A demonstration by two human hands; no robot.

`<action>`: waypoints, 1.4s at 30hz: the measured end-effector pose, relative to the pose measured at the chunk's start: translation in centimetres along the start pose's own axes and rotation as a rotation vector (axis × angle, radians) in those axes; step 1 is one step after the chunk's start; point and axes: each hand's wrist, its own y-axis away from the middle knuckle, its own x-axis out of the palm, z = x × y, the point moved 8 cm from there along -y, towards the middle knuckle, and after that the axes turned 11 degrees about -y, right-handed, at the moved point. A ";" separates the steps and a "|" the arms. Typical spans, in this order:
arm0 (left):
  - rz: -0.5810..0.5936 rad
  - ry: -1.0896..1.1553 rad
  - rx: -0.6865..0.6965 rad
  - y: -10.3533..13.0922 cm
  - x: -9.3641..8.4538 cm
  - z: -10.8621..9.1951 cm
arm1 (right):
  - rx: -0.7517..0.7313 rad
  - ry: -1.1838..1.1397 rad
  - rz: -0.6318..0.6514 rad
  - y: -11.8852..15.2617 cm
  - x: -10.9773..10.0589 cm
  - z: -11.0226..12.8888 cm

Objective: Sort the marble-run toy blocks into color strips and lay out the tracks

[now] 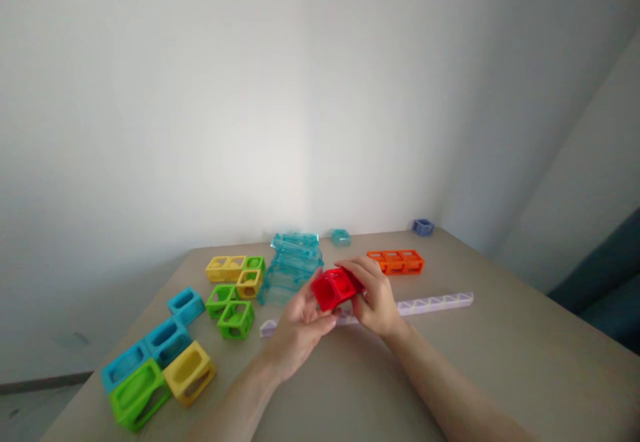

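Left hand: (299,319) fingers and thumb cradle the left end of the red, hollow, boxy plastic piece (336,289).
Right hand: (374,299) fingers gripping that piece's right end from above.
Red piece: between both hands, neither clearly nearer; its long axis seems to run hand to hand, partly hidden.
Lavender lattice-patterned bar: (435,304) lengthwise left to right, passing behind the hands.
Orange open-framed plastic row: (399,263) beyond the right hand.
Translucent teal plastic pieces: (293,261) beyond the left hand.

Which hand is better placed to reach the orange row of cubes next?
Probably the right hand: the orange row of cubes lies just beyond it, farther from the left hand. Both hold the red hollow blocks, though.
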 end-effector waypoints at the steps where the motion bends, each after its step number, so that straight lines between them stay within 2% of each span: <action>1: 0.019 0.011 -0.030 0.1 0.2 0.2 | 0.001 0.056 -0.013 0.1 -1.1 -0.6; 6: 0.017 -0.003 -0.062 0.2 -0.2 0.5 | 0.062 0.396 0.059 1.6 -6.4 -4.7; 10: 0.016 -0.037 -0.074 0.2 -0.4 0.7 | 0.192 0.540 0.171 3.3 -8.3 -8.0; 14: 0.013 -0.059 -0.102 0.3 -0.5 0.9 | 0.358 0.604 0.252 4.3 -8.5 -10.1; 21: -0.001 -0.086 -0.111 0.3 -0.5 0.8 | 0.489 0.651 0.300 4.7 -8.3 -11.5; 29: 0.003 -0.094 -0.122 0.3 -0.5 0.9 | 0.502 0.685 0.308 4.8 -8.2 -11.4; 38: 0.013 -0.128 -0.135 0.3 -0.6 1.1 | 0.453 0.663 0.306 5.0 -8.0 -11.5; 42: 0.039 -0.173 -0.158 0.4 -0.3 1.2 | 0.412 0.669 0.248 4.5 -8.6 -11.0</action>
